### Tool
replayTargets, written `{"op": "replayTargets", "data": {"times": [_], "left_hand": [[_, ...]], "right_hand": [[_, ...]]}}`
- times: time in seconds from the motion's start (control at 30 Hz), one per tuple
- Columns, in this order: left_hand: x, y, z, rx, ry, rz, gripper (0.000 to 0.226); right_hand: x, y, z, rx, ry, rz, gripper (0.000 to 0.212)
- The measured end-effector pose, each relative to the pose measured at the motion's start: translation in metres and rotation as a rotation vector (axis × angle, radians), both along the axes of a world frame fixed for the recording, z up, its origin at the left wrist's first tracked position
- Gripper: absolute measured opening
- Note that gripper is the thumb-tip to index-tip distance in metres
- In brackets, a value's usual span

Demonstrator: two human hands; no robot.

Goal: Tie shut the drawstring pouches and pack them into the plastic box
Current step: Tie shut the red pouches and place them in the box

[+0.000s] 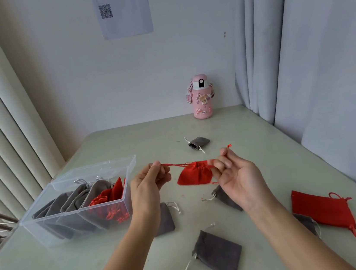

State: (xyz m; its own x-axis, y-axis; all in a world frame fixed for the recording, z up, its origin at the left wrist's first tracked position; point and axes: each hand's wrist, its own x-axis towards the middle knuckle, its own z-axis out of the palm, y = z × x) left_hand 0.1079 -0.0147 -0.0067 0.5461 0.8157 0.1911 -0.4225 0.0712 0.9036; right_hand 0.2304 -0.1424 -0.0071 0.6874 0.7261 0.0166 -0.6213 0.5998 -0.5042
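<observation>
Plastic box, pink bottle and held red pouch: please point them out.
plastic box [74, 213], head view, front rim.
pink bottle [201, 101], head view, middle of body.
red pouch [195, 176], head view, cloth below gathered neck.

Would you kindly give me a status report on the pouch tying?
Left hand, right hand pinch the cords, taut. Red pouch cinched between them. Box open, part full. Nothing blocking.

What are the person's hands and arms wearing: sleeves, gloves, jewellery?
Nothing visible. The left hand and right hand are bare, without gloves, rings or watch; the left forearm and right forearm are uncovered to the frame edge, no sleeve showing.
</observation>
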Motion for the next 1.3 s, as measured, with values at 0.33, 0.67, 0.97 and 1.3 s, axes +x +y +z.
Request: {"op": "replayTargets", "data": {"times": [0.33, 0.67, 0.97, 1.3], "left_hand": [[0.008, -0.007, -0.009, -0.006, 0.003, -0.129, 0.04], [-0.004, -0.014, 0.002, -0.334, -0.151, -0.273, 0.056], [-0.004, -0.015, 0.0, -0.108, -0.03, -0.249, 0.014], [-0.004, -0.018, -0.007, 0.047, 0.157, -0.441, 0.012]], "right_hand": [[0.019, -0.013, 0.005, 0.047, 0.035, -0.136, 0.025], [-0.001, -0.006, 0.006, -0.143, -0.259, -0.013, 0.024], [-0.017, -0.004, 0.005, -0.198, -0.655, 0.119, 0.025], [-0.028, -0.004, 0.006, -0.323, -0.917, 0.075, 0.018]]}}
